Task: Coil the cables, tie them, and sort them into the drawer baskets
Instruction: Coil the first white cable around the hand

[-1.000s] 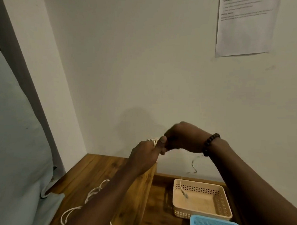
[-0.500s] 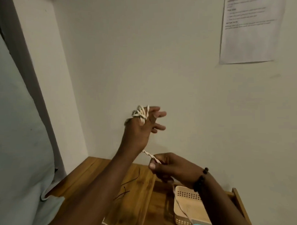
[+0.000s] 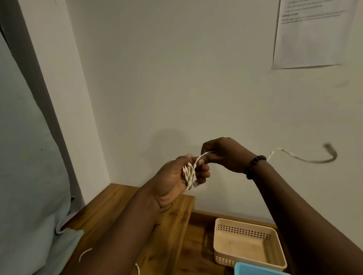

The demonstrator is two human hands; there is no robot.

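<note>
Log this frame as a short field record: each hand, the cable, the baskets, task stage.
left hand: holds white cable wound round its fingers
right hand: pinches the cable's strand above the coil
free tail: swings blurred past the right wrist
beige basket: in the open drawer, looks empty
blue basket: only a corner shows
stage: coiling, not yet tied

A white twisted cable (image 3: 189, 175) is wound in several loops around the fingers of the left hand (image 3: 178, 176), with one strand running up into the right hand (image 3: 222, 154); its blurred free end trails off to the right. Below sit a beige perforated plastic basket (image 3: 249, 241) and a blue plastic basket (image 3: 261, 272) touching its near edge. Another white cable (image 3: 86, 252) lies on the wooden surface (image 3: 165, 240).
</note>
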